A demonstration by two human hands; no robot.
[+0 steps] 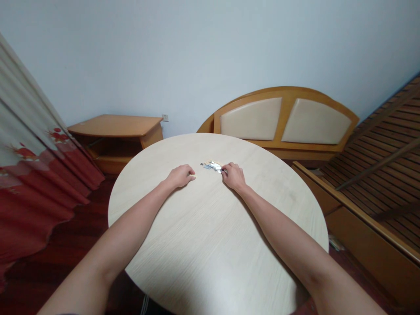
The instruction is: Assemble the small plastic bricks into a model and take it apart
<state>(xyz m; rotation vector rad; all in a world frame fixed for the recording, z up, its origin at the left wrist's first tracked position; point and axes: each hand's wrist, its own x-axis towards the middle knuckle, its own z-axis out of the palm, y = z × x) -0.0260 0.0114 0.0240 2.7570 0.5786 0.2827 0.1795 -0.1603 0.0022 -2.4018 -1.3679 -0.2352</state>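
Across the round, pale wood tabletop [210,245], a person leans in with both bare arms stretched forward. A small silver-and-orange packet [211,166] lies flat near the middle of the tabletop, its exact kind too small to tell. The right hand [233,176] sits just beside it, fingertips [224,172] touching its right end, though whether they pinch it cannot be told. The left hand [180,176] rests palm down a little apart, fingers loosely together and holding nothing. Beyond the tabletop stand a wooden bedside cabinet [114,126] and a headboard [282,117] with cream padded panels. A slatted bed frame [383,148] runs along the right, and a red-and-white curtain [34,153] hangs on the left.
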